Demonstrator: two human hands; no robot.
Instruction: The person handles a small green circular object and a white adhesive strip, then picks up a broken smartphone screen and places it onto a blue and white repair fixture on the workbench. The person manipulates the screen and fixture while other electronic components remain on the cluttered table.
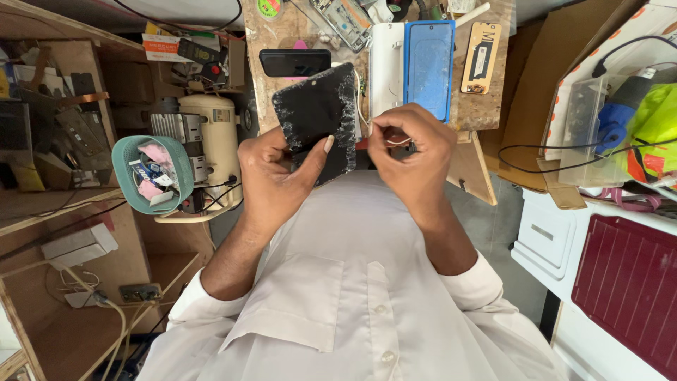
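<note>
At the far left a teal basket (pixel 151 174) with small pink and blue items stands beside a cream machine (pixel 211 137), both well apart from the hands. The left hand (pixel 275 180) grasps a black phone screen panel (pixel 317 120) by its lower part, the thumb pressed on the dark face. The panel is held in the air just in front of the wooden bench edge, above the person's white shirt (pixel 352 296). Its long axis goes from the lower side, near the hands, up toward the bench, and it leans a little to the right. The top end points to a black phone (pixel 295 62) lying on the wooden bench (pixel 486 106). The right edge of the panel looks whitish and rough.

The right hand (pixel 412 152) is clenched at the panel's right edge, fingertips pinched together on something thin and pale; I cannot tell what it is. Just above this hand lies a blue phone frame (pixel 429 67), and further right a tan flat part (pixel 481 58). Between the hands and the shirt there is some open room; to the right a white cabinet (pixel 564 247) with a dark red panel stands apart.
</note>
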